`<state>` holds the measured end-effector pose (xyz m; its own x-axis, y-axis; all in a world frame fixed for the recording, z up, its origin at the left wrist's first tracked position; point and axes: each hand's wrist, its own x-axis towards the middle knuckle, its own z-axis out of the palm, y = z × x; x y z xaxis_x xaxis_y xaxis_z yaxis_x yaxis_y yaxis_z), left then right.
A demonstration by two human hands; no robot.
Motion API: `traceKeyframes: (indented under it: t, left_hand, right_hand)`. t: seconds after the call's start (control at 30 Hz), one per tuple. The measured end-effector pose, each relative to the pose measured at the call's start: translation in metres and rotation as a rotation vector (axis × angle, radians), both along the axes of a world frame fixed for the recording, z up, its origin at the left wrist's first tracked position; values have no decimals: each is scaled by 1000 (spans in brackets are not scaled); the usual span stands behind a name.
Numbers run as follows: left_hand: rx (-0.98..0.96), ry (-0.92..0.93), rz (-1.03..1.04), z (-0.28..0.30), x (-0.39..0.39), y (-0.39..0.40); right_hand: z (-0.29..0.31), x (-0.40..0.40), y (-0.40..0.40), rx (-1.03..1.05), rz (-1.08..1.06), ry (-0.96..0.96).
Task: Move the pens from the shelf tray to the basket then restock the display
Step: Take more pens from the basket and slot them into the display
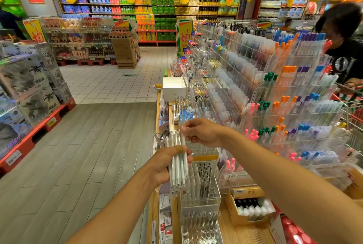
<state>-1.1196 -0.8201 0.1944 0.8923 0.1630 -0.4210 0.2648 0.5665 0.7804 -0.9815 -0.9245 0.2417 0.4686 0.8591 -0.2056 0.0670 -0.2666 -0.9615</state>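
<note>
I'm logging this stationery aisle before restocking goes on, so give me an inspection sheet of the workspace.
Surface: wooden display counter, crowded with stock.
Job's things: bundle of white pens held upright above the clear acrylic pen holder; no basket seen.
Clutter: open cardboard box of pens; white box farther along.
Grippers: left hand grips the bundle; right hand pinches the pen tops with its fingers.
Cables: nothing seen.
Surroundings: tiered acrylic pen racks; a person behind them; boxed toys on red pallets.
</note>
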Motion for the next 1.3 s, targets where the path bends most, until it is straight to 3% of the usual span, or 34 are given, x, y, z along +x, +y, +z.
traceKeyframes:
  t: [0.13, 0.3, 0.5, 0.87, 1.17, 1.23, 1.3]
  left_hand:
    - [-113, 2, 91, -5, 0, 1]
    - [-121, 85, 126, -16, -1, 4]
    - [-76, 129, 152, -25, -2, 10]
    - [-58, 139, 175, -21, 2, 11]
    - [-24, 108, 128, -16, 7, 6]
    - [-33, 74, 107, -15, 8, 5]
    - [-44, 21, 81, -11, 10, 3]
  right_hand:
    - [10, 12, -7, 132, -135, 21]
    - [22, 30, -16, 123, -290, -470]
    - [12, 38, -17, -30, -276, -757]
    - [-2, 34, -9, -295, -86, -970]
    - [3, 25, -8, -324, -37, -1125]
    - [8, 20, -8, -264, -42, -1115]
    - [14, 16, -8, -220, 36, -964]
